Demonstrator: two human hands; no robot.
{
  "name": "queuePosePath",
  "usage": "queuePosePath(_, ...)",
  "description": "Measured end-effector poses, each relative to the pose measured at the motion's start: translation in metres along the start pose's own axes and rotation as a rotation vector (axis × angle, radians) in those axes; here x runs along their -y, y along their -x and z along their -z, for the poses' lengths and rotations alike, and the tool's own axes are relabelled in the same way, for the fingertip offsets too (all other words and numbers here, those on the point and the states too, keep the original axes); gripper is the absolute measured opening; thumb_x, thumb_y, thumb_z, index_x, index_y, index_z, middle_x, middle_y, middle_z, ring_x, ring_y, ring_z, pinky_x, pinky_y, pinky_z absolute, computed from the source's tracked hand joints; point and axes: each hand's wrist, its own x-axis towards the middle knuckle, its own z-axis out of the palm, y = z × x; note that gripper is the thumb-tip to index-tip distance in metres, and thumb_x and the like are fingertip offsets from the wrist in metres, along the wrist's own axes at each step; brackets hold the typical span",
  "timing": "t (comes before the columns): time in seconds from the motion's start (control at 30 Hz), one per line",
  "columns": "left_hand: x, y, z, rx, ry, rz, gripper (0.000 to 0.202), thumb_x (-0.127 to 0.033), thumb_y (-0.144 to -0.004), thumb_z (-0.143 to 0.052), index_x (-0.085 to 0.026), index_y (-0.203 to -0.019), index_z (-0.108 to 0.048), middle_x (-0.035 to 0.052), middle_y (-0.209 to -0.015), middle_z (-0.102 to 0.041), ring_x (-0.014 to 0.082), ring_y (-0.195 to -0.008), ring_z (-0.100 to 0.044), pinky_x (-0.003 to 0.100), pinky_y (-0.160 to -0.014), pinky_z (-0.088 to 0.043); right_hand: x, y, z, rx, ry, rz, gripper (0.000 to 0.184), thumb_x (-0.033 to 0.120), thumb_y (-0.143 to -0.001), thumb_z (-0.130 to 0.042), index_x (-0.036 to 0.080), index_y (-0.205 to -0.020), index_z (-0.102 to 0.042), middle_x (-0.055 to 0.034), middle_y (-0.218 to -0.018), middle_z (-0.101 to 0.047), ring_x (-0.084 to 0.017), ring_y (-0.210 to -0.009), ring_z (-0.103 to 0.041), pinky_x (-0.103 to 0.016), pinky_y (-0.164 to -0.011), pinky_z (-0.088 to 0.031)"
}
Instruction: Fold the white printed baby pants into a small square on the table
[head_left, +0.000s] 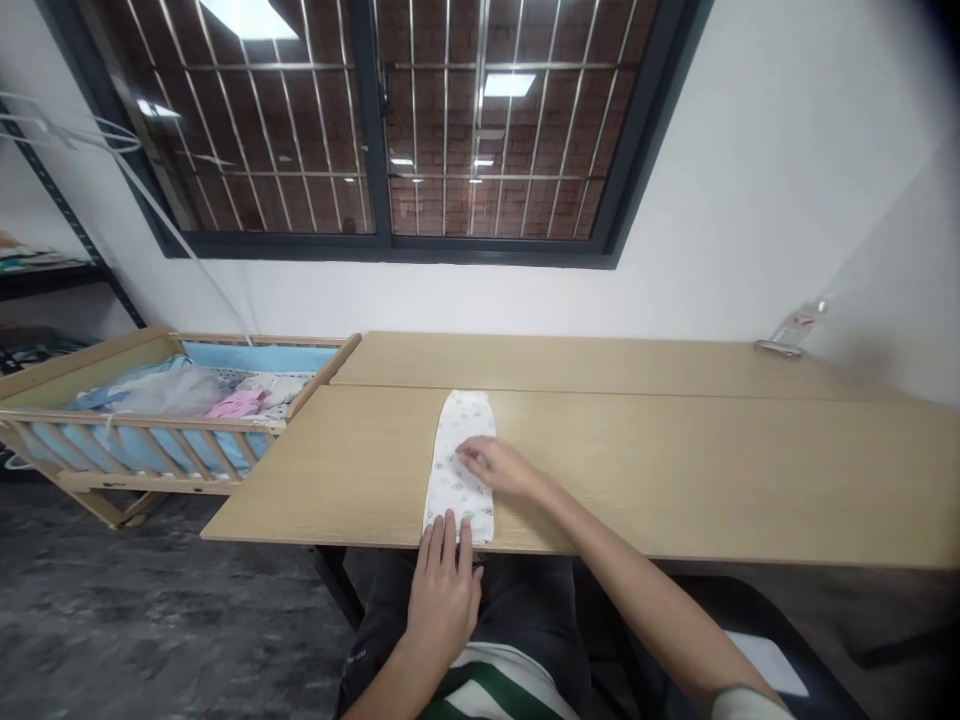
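Note:
A long, narrow folded white cloth with a small scattered print lies lengthwise on the wooden table. Its far end is rounded, and the near end reaches the table's front edge. My left hand rests flat there, fingers stretched out over the cloth's near end. From the right, my right hand reaches across the middle of the cloth. Its fingers are loosely bent and a little apart, with the fingertips at the cloth's surface; I see nothing held in them.
On the left stands a wooden crib with blue lining, holding white and pink fabrics. A clear bottle-like object is at the table's back right. Behind is a barred window; a dark chair stands at lower right.

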Motion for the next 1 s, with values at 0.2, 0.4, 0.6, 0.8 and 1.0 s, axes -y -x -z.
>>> queuePosePath(0.2,0.049,-0.001,0.0,-0.004,0.175,-0.19,0.049,-0.009,-0.098,-0.039,-0.015,-0.146,-0.047,0.0136,-0.141,-0.061,0.0245,-0.134,-0.055,0.046,-0.11,-0.051,0.054,0.087,-0.007,0.076,0.027,0.07,0.028,0.038,-0.098,-0.06,0.021,-0.119,-0.069,-0.0095,-0.109,-0.073,-0.023,-0.1,-0.068,-0.035,-0.089,-0.052)
queuePosePath(0.4,0.075,-0.003,0.014,0.097,0.233,-0.351,0.065,0.006,-0.085,-0.035,-0.015,-0.146,-0.045,0.0122,-0.145,-0.058,0.0238,-0.133,-0.054,0.045,-0.108,-0.051,0.054,0.123,-0.043,-0.141,0.211,0.109,0.031,0.018,-0.101,-0.05,0.023,-0.129,-0.063,-0.013,-0.123,-0.068,-0.025,-0.109,-0.065,-0.042,-0.091,-0.053)
queuePosePath(0.6,0.073,-0.003,0.047,0.182,0.332,-0.402,0.065,0.007,-0.085,-0.035,-0.022,-0.141,-0.05,0.0093,-0.127,-0.067,0.0208,-0.113,-0.064,0.038,-0.098,-0.056,0.075,0.138,-0.032,-0.093,-0.001,0.02,0.034,0.021,-0.103,-0.045,0.031,-0.129,-0.065,-0.0086,-0.114,-0.07,-0.025,-0.105,-0.065,-0.042,-0.092,-0.053)
queuePosePath(0.8,0.067,-0.016,0.09,0.17,0.654,-0.25,0.047,-0.008,-0.101,-0.037,-0.027,-0.143,-0.048,0.0064,-0.116,-0.068,0.0144,-0.107,-0.065,0.025,-0.093,-0.055,0.105,0.14,0.017,0.019,-0.398,-0.084,0.024,0.037,-0.101,-0.053,0.038,-0.118,-0.07,-0.0068,-0.119,-0.064,-0.024,-0.115,-0.061,-0.041,-0.103,-0.05)
queuePosePath(1.0,0.073,-0.076,0.096,0.034,0.725,-0.209,0.031,-0.016,-0.103,-0.043,-0.025,-0.125,-0.062,0.004,-0.11,-0.072,0.0157,-0.102,-0.068,0.028,-0.089,-0.055,0.084,0.106,0.053,-0.046,-0.456,-0.125,0.026,0.042,-0.1,-0.055,0.029,-0.113,-0.073,-0.0069,-0.108,-0.066,-0.022,-0.1,-0.064,-0.038,-0.091,-0.052)
